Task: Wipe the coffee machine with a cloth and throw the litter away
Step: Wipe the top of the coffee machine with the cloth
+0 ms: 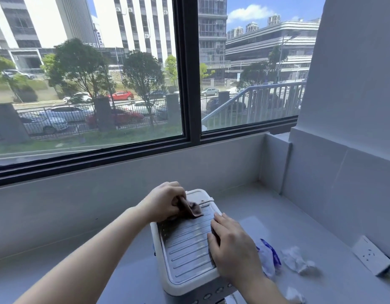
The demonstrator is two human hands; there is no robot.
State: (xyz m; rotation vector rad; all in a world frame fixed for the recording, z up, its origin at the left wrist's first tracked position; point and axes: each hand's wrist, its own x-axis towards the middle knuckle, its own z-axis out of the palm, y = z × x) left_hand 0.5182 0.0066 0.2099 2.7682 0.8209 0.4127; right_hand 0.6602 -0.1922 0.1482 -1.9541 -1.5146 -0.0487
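A white coffee machine point(185, 249) with a ribbed metal top stands on the pale counter point(288, 216) below me. My left hand point(162, 201) grips a brown cloth point(193, 209) and presses it on the far left part of the machine's top. My right hand point(232, 249) rests on the machine's right edge, fingers bent over the rim. Litter lies on the counter to the right: a white and blue wrapper point(269, 257), a crumpled white tissue point(298, 261) and another white scrap point(296, 296) near the bottom edge.
A white wall socket point(372, 256) sits on the right wall, low down near the counter. A white backsplash and a large dark-framed window point(190, 84) run behind the counter. The right wall closes the corner.
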